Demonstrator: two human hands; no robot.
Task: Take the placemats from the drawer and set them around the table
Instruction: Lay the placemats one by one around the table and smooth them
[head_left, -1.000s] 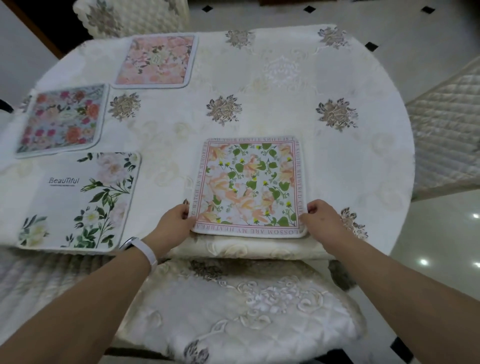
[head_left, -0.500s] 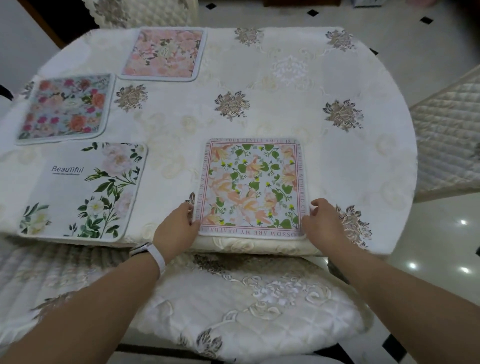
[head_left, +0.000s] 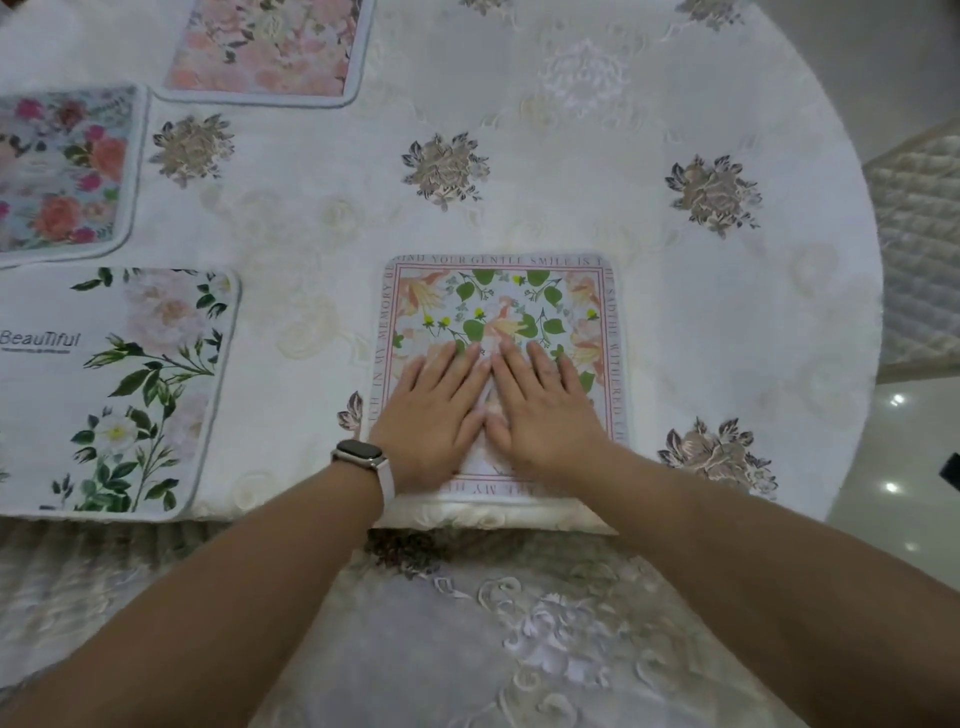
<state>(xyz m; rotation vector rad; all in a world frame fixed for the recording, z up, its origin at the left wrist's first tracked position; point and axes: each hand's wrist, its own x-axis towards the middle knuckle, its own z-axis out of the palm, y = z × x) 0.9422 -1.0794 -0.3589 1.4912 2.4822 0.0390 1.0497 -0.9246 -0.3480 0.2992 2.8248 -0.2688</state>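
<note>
- Left hand (head_left: 434, 410), fingers spread flat, presses palm-down on the green-leaf placemat (head_left: 519, 306).
- Right hand (head_left: 545, 410), also flat and open, lies just beside it on the same mat.

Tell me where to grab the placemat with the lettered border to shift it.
Grip the lettered-border placemat at its two near corners, from the person's side. It lies flat on the tablecloth, near edge at the table's rim. The left hand and right hand now press flat on it.
</note>
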